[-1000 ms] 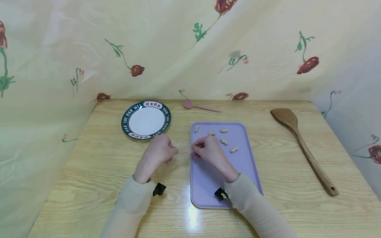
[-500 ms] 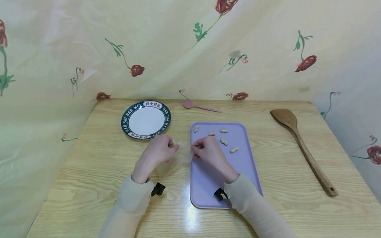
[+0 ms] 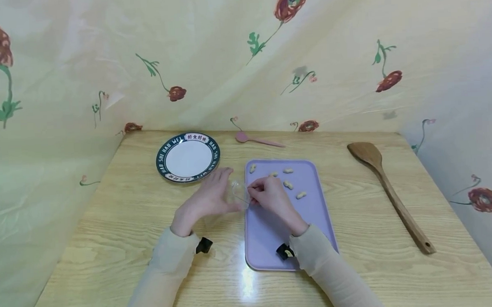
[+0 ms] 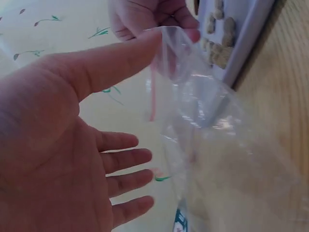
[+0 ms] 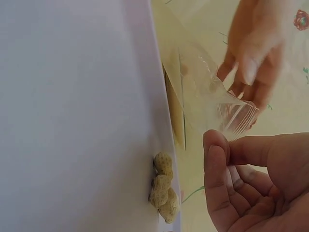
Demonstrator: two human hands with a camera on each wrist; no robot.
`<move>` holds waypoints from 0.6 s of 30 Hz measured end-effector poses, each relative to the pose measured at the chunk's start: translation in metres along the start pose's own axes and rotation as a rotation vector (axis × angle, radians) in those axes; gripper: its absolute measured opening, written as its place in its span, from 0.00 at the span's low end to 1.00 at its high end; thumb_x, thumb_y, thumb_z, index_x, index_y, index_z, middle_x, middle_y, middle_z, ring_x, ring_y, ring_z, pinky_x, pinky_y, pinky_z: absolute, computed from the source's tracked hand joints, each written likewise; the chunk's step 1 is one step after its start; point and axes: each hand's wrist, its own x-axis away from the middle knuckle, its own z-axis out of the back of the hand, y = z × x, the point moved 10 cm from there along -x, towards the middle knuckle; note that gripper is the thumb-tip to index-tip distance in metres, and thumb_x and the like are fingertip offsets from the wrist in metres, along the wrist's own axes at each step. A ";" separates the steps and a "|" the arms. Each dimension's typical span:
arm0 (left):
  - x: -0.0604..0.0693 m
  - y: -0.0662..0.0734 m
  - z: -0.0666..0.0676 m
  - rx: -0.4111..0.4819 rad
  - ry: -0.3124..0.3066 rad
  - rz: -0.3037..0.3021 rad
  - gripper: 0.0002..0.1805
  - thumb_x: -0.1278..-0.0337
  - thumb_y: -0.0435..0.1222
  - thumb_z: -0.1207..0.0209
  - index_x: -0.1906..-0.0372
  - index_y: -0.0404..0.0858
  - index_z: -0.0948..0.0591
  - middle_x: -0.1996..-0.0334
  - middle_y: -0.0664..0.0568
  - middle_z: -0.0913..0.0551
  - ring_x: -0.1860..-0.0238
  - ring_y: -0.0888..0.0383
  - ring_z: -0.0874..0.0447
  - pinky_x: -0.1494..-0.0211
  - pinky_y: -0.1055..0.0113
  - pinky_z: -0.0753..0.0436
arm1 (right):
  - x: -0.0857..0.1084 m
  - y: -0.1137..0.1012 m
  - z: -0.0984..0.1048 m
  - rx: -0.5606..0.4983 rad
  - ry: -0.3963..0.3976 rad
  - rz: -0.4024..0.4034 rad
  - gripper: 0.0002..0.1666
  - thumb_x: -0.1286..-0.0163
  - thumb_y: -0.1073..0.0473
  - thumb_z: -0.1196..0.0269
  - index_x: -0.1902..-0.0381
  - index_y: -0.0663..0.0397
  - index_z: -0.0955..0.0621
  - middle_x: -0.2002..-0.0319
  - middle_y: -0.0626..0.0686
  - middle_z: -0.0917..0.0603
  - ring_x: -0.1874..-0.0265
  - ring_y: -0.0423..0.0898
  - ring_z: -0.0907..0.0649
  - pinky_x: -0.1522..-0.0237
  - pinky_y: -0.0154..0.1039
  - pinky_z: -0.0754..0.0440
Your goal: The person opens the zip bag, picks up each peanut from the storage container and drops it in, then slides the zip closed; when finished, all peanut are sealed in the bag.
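A clear plastic zip bag [image 4: 217,121] hangs between the two hands, its mouth partly spread. My right hand [image 3: 271,198] pinches one corner of the bag's zip edge between thumb and forefinger, as the right wrist view shows. On the other side, my left hand [image 3: 206,198] has its fingers straight and spread. Its thumb lies by the bag's edge in the left wrist view; whether it touches cannot be told. Beneath the right hand lies a lilac tray [image 3: 262,249], with several unshelled peanuts [image 3: 301,195] towards its far end.
A white plate with a dark lettered rim [image 3: 162,165] sits beyond the left hand. The pink spoon [image 3: 242,136] lies near the table's back edge. To the right of the tray is a long wooden spatula [image 3: 396,195]. Flowered cloth [image 3: 212,49] hangs behind the table.
The left hand has let go of the bag's edge and its curled fingers have straightened and spread. The right hand keeps its pinch in nearly the same place.
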 end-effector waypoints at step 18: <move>-0.016 -0.012 -0.025 -0.005 -0.051 -0.043 0.62 0.50 0.64 0.34 0.21 0.35 0.50 0.24 0.41 0.43 0.24 0.45 0.49 0.23 0.46 0.50 | -0.003 0.001 0.004 -0.081 -0.009 -0.027 0.08 0.30 0.67 0.38 0.62 0.68 0.14 0.79 0.52 0.15 0.80 0.43 0.16 0.77 0.34 0.17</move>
